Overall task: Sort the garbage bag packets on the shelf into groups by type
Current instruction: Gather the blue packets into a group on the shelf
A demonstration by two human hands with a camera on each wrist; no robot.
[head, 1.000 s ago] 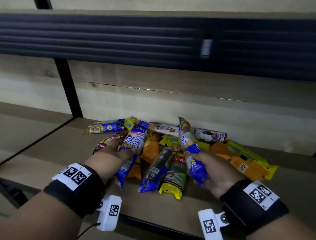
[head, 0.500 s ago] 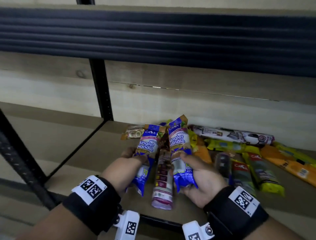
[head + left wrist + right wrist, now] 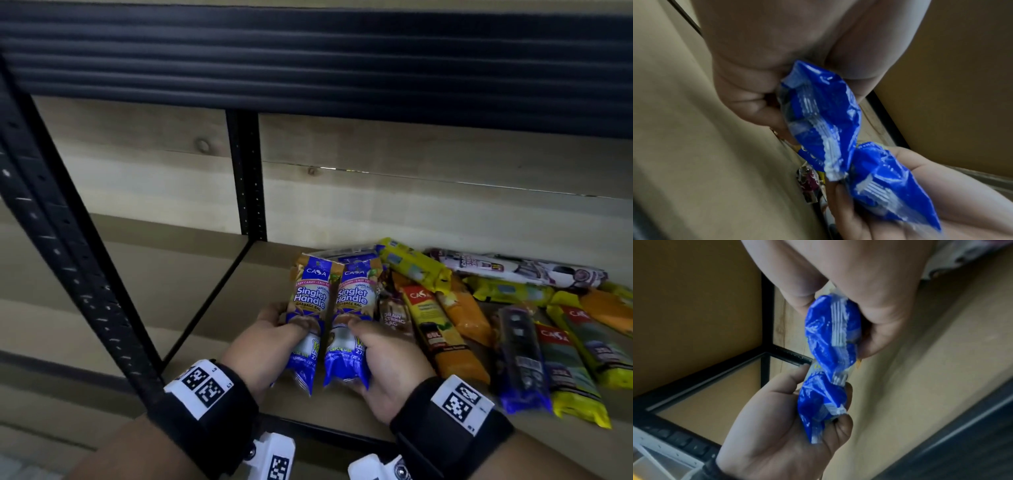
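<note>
Left grip: the left hand (image 3: pixel 270 337) wraps the lower half of one blue Singlet Handle packet (image 3: pixel 310 315), thumb across the front, fingers curled behind.
Right grip: the right hand (image 3: pixel 383 356) holds a second, matching packet (image 3: pixel 351 315) the same way, thumb pressed on its face.
Packets held: side by side, touching along their edges, tops tilted toward the far wall, above the near left part of the shelf (image 3: pixel 212 291).
Handling: judged light and soft; the film is glossy and crinkled, probably slippery, with a rolled core inside that gives under the fingers. A wrap around the middle looks safer than a pinch on the crimped end seal (image 3: pixel 830 151).
Hand pose: both palms turned inward and facing each other, wrists low at the shelf's near edge, forearms reaching in from below.
Mixed pile: yellow, orange, dark and white packets (image 3: pixel 513 329) lie jumbled to the right, just beside the right hand.
Open space: bare shelf board to the left, likely the spot for the blue group.
</note>
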